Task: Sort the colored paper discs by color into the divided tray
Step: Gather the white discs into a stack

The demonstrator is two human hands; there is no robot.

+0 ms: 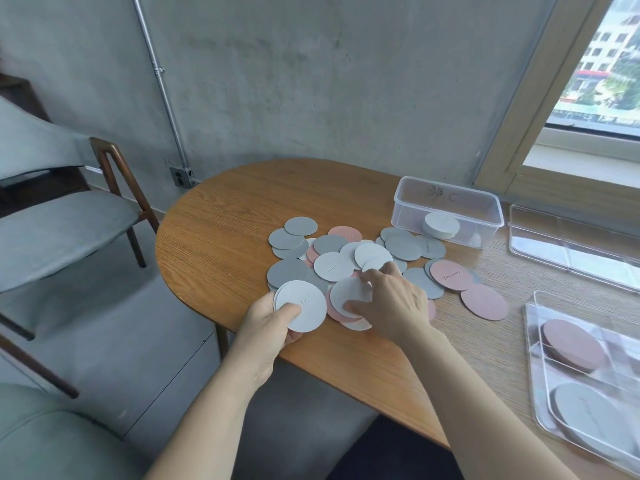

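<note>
A loose heap of grey, white and pink paper discs (332, 258) lies on the wooden table (235, 209). My left hand (268, 323) grips a small stack of white discs (300, 305) at the table's near edge. My right hand (391, 303) pinches another white disc (349, 294) lying on the heap, thumb under its near rim and fingers on its far rim. The clear divided tray (535, 341) at the right holds a pink stack (573, 344) in one compartment and a grey-white stack (585, 415) in the nearer one.
A clear plastic box (446, 211) with a white stack of discs stands behind the heap. A second clear tray or lid (571, 251) lies to its right by the window. A wooden chair (114, 188) stands left of the table.
</note>
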